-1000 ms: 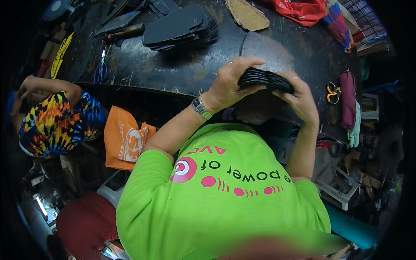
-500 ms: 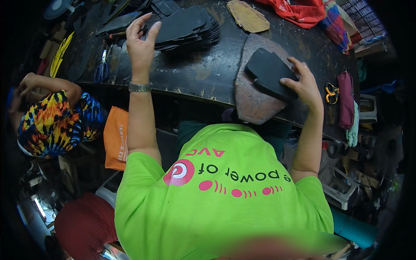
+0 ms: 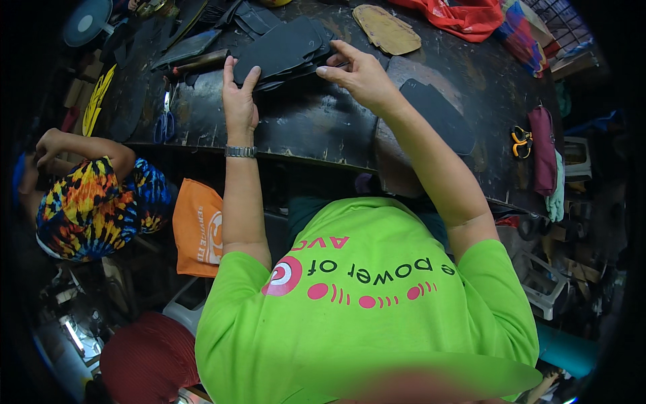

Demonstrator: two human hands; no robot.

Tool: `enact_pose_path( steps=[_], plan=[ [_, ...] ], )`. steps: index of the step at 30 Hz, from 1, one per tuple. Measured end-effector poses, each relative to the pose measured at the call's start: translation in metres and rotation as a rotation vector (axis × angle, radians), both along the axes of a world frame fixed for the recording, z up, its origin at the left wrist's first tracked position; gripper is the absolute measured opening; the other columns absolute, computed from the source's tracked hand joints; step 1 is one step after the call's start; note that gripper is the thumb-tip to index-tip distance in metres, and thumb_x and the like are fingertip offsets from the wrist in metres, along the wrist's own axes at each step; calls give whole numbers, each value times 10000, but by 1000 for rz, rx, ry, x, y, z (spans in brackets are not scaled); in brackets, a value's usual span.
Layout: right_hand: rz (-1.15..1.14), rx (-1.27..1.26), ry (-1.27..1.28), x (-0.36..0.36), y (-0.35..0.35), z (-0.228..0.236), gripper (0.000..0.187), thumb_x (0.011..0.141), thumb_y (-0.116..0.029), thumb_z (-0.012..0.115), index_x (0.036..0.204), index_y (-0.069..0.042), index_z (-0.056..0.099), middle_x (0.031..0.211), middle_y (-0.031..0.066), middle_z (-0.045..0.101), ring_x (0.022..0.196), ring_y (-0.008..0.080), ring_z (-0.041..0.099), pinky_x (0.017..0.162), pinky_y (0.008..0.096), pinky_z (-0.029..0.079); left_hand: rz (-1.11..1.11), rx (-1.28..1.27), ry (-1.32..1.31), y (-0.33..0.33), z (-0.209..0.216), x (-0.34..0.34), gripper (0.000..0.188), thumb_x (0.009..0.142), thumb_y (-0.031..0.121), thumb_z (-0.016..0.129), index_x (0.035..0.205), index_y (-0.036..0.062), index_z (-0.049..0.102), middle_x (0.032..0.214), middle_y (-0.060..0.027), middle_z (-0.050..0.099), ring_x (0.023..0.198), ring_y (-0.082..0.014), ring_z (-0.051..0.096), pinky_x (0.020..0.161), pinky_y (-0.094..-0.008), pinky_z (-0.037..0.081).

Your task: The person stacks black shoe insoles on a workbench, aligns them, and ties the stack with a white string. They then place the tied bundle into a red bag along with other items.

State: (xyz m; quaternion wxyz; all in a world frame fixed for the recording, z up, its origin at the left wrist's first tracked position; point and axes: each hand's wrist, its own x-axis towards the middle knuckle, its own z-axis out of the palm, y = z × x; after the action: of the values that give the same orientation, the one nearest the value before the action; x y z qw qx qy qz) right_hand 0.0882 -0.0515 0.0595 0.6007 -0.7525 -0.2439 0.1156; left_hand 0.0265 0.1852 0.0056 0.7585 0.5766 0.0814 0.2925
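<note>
A stack of black cut sheets (image 3: 279, 50) with rounded corners is between my two hands at the far middle of the table. My left hand (image 3: 240, 101) grips its left end, thumb on the near side and fingers at the edge. At the right end, my right hand (image 3: 363, 74) curls its thumb and fingers round the sheet edges. More black pieces (image 3: 437, 114) lie on a worn stone slab (image 3: 397, 161) to the right, partly behind my right forearm.
Blue-handled scissors (image 3: 164, 124) and a wooden-handled tool (image 3: 202, 62) lie left. A tan cut piece (image 3: 387, 29) lies beyond the slab. Orange-black pliers (image 3: 521, 143) and a maroon pouch (image 3: 542, 151) are at the right edge. Another person's arm (image 3: 101, 143) is at the left.
My right hand has let go of the black pieces on the slab and moved left to the stack. My left hand has come down onto the stack's left end.
</note>
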Motion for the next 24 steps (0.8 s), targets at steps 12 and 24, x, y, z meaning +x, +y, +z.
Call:
enact_pose_path(
  steps=[12, 24],
  plan=[
    [-102, 39, -547, -57, 31, 13, 661, 871, -114, 712, 1442, 32, 412, 1423, 254, 454, 1305, 380, 497, 1070, 382, 428, -51, -167, -86, -8, 4, -2, 711, 874, -118, 642, 1505, 13, 340, 1375, -95, 476, 1195, -201, 563, 1006, -322, 489],
    [-27, 69, -625, -62, 34, 18, 696, 828, -53, 721, 1446, 25, 410, 1394, 236, 480, 1278, 395, 500, 1070, 408, 429, -111, -240, -91, -3, 2, -5, 674, 898, -112, 607, 1502, 34, 346, 1340, -124, 542, 1163, -215, 602, 1013, -351, 503]
  ],
)
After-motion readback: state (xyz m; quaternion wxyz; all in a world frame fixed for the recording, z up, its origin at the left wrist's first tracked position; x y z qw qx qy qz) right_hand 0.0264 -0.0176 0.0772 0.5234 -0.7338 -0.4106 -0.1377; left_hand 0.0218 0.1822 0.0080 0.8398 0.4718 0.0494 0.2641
